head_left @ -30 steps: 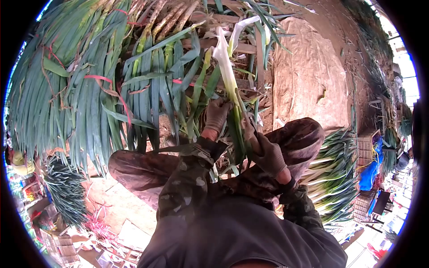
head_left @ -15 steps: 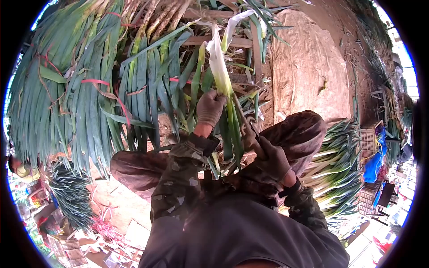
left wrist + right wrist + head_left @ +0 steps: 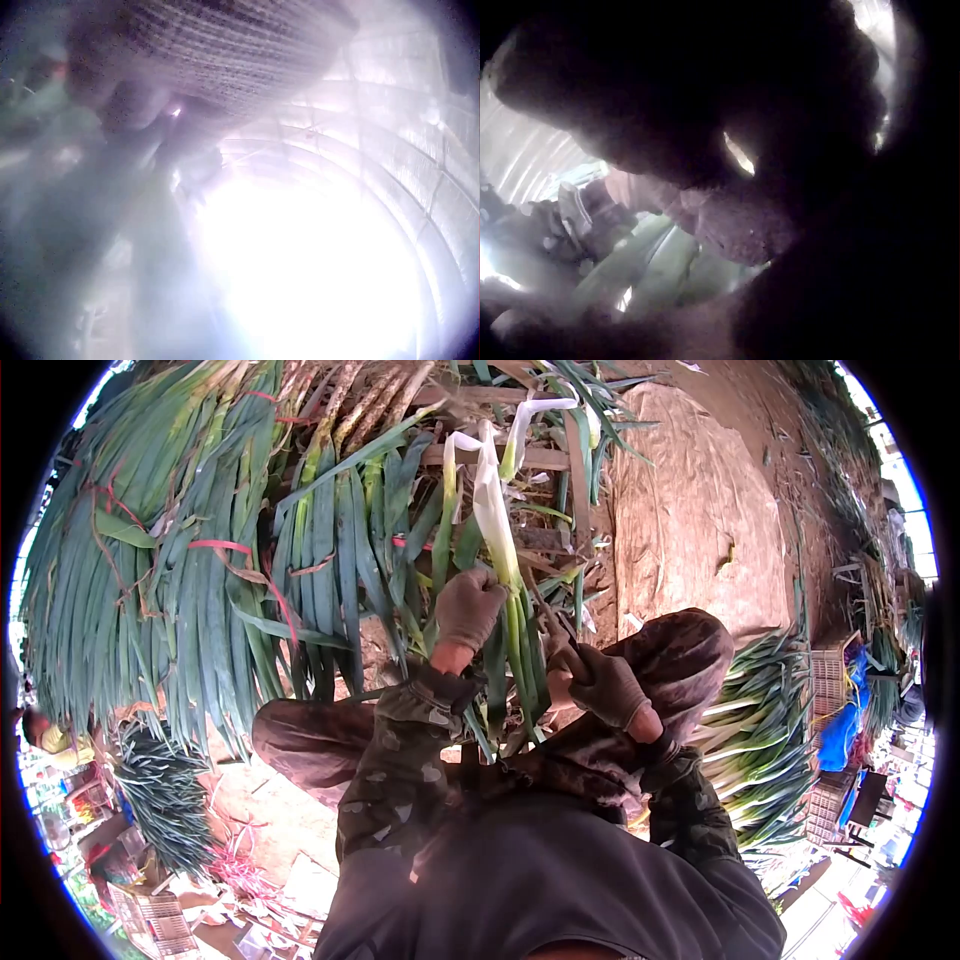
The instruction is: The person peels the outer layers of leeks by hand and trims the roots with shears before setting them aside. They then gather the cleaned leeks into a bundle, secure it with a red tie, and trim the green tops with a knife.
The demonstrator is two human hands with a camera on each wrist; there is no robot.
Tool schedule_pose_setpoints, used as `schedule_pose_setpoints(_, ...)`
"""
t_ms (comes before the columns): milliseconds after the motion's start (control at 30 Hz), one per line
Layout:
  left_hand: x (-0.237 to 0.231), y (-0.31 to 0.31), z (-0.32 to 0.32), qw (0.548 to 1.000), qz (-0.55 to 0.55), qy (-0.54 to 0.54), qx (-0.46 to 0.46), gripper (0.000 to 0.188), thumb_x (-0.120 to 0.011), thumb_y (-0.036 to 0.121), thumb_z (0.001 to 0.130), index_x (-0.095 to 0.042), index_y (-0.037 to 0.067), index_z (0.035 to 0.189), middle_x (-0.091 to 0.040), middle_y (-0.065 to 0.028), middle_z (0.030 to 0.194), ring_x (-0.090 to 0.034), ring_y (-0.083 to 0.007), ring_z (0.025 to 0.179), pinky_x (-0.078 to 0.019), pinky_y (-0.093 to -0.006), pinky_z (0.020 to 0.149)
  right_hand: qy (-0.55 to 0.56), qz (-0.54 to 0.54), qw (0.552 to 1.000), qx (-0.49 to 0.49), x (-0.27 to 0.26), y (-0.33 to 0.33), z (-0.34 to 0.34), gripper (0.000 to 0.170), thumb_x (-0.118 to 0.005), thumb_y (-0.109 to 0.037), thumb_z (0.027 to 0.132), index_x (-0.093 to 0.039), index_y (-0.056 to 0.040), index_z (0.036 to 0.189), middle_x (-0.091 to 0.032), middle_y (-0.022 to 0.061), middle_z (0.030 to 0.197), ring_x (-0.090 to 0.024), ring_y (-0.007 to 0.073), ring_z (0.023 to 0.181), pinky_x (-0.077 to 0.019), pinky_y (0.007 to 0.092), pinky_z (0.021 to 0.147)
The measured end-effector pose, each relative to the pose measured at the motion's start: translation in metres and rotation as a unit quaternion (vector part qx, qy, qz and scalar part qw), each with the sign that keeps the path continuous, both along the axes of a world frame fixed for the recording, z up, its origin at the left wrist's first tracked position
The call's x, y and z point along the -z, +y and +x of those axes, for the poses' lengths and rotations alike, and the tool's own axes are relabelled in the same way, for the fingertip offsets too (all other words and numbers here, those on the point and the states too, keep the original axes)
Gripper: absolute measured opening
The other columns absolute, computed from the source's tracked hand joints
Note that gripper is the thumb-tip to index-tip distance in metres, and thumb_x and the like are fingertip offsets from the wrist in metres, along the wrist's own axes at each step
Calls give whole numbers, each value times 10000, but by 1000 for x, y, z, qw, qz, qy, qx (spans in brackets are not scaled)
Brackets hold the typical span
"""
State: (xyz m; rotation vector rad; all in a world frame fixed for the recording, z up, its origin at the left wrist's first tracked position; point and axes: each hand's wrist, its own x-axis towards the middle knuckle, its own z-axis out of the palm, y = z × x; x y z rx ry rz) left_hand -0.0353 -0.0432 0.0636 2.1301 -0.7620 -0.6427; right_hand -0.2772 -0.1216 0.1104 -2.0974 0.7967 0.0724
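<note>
Both hands wear gloves. In the head view the left hand grips a large green onion where the white stalk turns green, its leaves hanging toward the lap. The gloved left hand fills the top of the left wrist view, which is washed out by glare. Right of the leaves, the right hand is curled round the lower end of a thin, dark tool whose tip lies close to the stalk. Dark glove fingers and green leaves show in the right wrist view.
Long leafy onions with red ties lie on the left, over wooden slats. A brown sheet covers ground at upper right. Trimmed onions are piled beyond the right knee. Crates stand at far right, and another bundle is at lower left.
The left hand has moved left and slightly up along the onion. A pale strip now hangs folded over left of the stalk. The right hand has shifted a little up and right.
</note>
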Motion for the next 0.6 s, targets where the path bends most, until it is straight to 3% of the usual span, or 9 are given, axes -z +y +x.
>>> schedule_pose_setpoints(33, 3, 1, 1, 1000, 0, -8, 4, 265, -688, 313, 792, -756, 79, 896, -719, -121, 772, -700, -293, 723, -530, -383, 708, 23, 0, 1000, -8, 1, -1, -1, 516, -687, -107, 790, -555, 34, 1268, -580, 262, 760, -599, 363, 630, -514, 374, 637)
schedule_pose_setpoints(133, 11, 4, 0, 1000, 14, -18, 12, 272, -685, 327, 788, -759, 87, 893, -721, -117, 775, -699, -297, 722, -529, -385, 708, -83, 19, 994, 66, -19, 12, 5, 449, -693, -122, 794, -578, 10, 1208, -565, 250, 737, -553, 356, 613, -503, 376, 626)
schedule_pose_setpoints(200, 7, 2, 1, 999, 31, -16, 14, 283, -685, 342, 784, -761, 92, 891, -721, -119, 777, -700, -298, 727, -529, -388, 707, -79, 27, 996, 36, -29, 16, 7, 464, -698, -129, 795, -576, 11, 1220, -567, 250, 740, -554, 328, 608, -503, 374, 629)
schedule_pose_setpoints(333, 0, 6, 3, 999, 42, -28, 16, 256, -705, 310, 742, -758, 103, 882, -700, -183, 834, -685, -386, 808, -539, -467, 734, -34, 18, 999, 17, -12, 12, 6, 485, -701, -127, 787, -570, 15, 1231, -572, 250, 747, -570, 301, 607, -504, 377, 637)
schedule_pose_setpoints(433, -3, 9, 5, 998, 54, -38, 20, 256, -713, 313, 731, -755, 96, 859, -697, -177, 810, -684, -383, 790, -539, -463, 729, -38, -10, 999, 29, -14, 13, 4, 463, -716, -129, 785, -588, -4, 1212, -587, 280, 764, -635, 461, 754, -502, 440, 634)
schedule_pose_setpoints(533, -6, 11, 4, 997, 62, -47, 27, 253, -717, 313, 728, -753, 89, 840, -695, -172, 790, -685, -373, 767, -538, -458, 718, -75, 19, 997, 29, -34, 22, 3, 416, -696, -103, 766, -579, 4, 1150, -557, 246, 738, -547, 416, 639, -500, 400, 640)
schedule_pose_setpoints(600, -8, 10, 4, 996, 59, -60, 36, 249, -717, 311, 730, -752, 87, 833, -695, -168, 781, -686, -366, 753, -538, -454, 708, -35, 18, 999, 25, -20, 20, 0, 430, -697, -102, 762, -584, 7, 1163, -557, 249, 748, -572, 412, 656, -504, 394, 649)
